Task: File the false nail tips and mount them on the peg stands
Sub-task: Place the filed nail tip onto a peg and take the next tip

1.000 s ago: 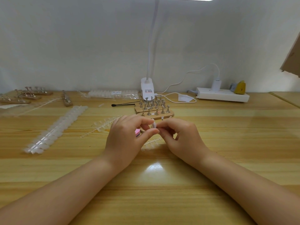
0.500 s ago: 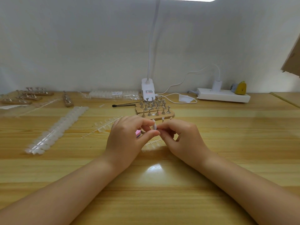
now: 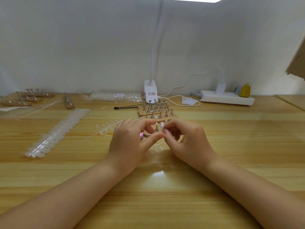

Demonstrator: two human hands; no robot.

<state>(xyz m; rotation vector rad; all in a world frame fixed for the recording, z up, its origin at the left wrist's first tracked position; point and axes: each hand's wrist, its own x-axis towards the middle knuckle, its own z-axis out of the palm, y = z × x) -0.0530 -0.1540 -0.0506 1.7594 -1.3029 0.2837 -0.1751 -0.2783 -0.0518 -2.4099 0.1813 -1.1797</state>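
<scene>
Now the hands have parted a little since a moment ago, and a small metal peg (image 3: 156, 128) shows between them that was hidden before. The nail tip (image 3: 162, 125) stands roughly upright, its long axis near vertical, above the wooden table (image 3: 165, 204) and just in front of the peg stands (image 3: 157, 111). The right hand (image 3: 188, 142) pinches its lower end between thumb and forefinger. The left hand (image 3: 130, 142) is curled, thumb tip near the nail tip; whether it touches I cannot tell.

Head view, forward-down, close over desk (image 3: 165, 204)
</scene>
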